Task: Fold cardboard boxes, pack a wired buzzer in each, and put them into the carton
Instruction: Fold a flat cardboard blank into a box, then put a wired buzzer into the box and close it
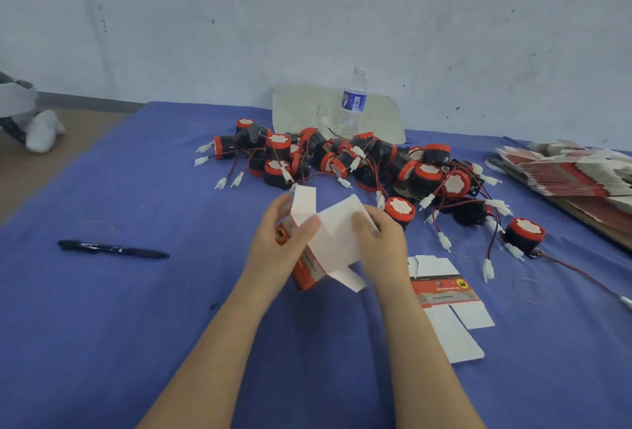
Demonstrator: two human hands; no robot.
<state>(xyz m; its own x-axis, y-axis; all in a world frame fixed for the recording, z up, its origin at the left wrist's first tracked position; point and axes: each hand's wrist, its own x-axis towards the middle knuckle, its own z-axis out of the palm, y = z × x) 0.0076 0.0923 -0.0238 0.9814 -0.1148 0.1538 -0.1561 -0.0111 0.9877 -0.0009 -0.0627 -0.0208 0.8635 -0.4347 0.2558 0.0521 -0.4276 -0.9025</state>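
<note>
A small red-and-white cardboard box [333, 240] is held over the blue table, its white flaps spread open. My left hand [278, 244] grips its printed left side, thumb across a white flap. My right hand [379, 238] pinches the flaps on its right side. A flat unfolded box blank [448, 305] lies just right of my right forearm. Behind the hands lies a heap of several red-and-black wired buzzers [359, 161], their white connectors trailing. One more buzzer [523, 233] sits apart at the right. No carton is in view.
A black marker pen [113, 249] lies at the left of the blue table [102, 326]. A water bottle [353, 103] stands at the back before a pale sheet. A stack of flat box blanks [574, 172] fills the far right. Rubber bands [531, 290] lie nearby.
</note>
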